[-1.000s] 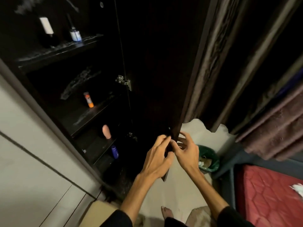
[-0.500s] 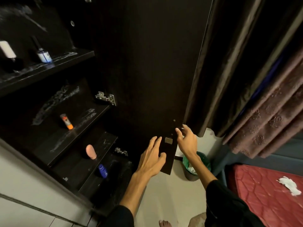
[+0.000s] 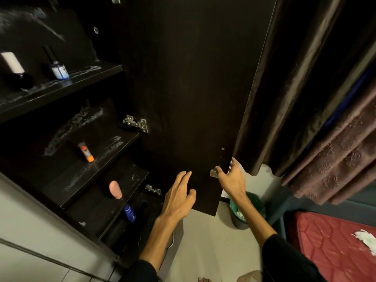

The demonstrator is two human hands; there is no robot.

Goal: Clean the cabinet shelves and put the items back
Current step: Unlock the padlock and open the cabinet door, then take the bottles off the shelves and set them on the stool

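The dark cabinet door [image 3: 193, 88] stands open ahead. My right hand [image 3: 232, 178] curls its fingers around the door's lower free edge by a metal latch [image 3: 213, 173]. My left hand [image 3: 179, 197] is spread flat against the door's inner face, holding nothing. On the dark shelves [image 3: 67, 88] to the left stand a small white-labelled bottle [image 3: 59, 71], a white-capped item [image 3: 13, 62], an orange-capped tube [image 3: 85, 152], a pink bottle [image 3: 116, 189] and a blue bottle [image 3: 130, 213]. Whitish smears streak the shelves.
Dark curtains [image 3: 305, 88] hang right of the door. A green-lined bin [image 3: 246, 212] stands on the pale floor behind the door. A red mattress [image 3: 335, 245] with a crumpled white tissue [image 3: 366, 240] lies at the lower right. A white wall panel [image 3: 30, 231] borders the cabinet.
My hands have parted at the door edge: the left has spread flat on the inner face, the right has stayed on the edge. My view has shifted up and closer to the shelves.
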